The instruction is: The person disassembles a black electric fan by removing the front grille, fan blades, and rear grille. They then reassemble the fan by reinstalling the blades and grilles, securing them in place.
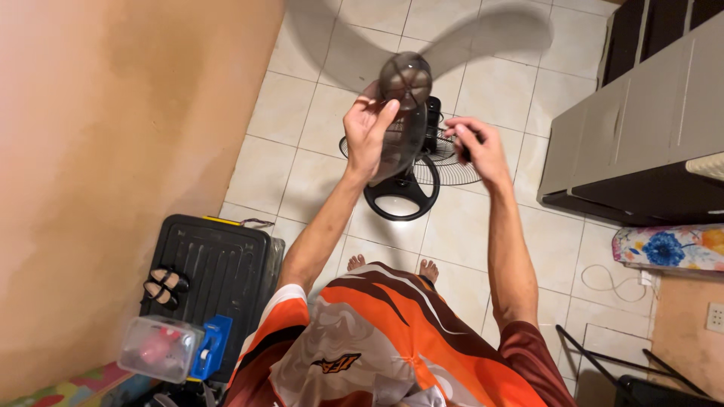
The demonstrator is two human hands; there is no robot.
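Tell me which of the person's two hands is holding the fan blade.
The left hand, raised at the smoky translucent fan blade, grips it near its hub. The right hand is apart, pinching a small dark part instead.

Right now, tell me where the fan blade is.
In the head view, upper centre: the fan blade is held up by the left hand, above the fan base.

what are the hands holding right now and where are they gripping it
The left hand holds the translucent grey fan blade near its hub. The right hand pinches a small dark part, too blurred to identify.
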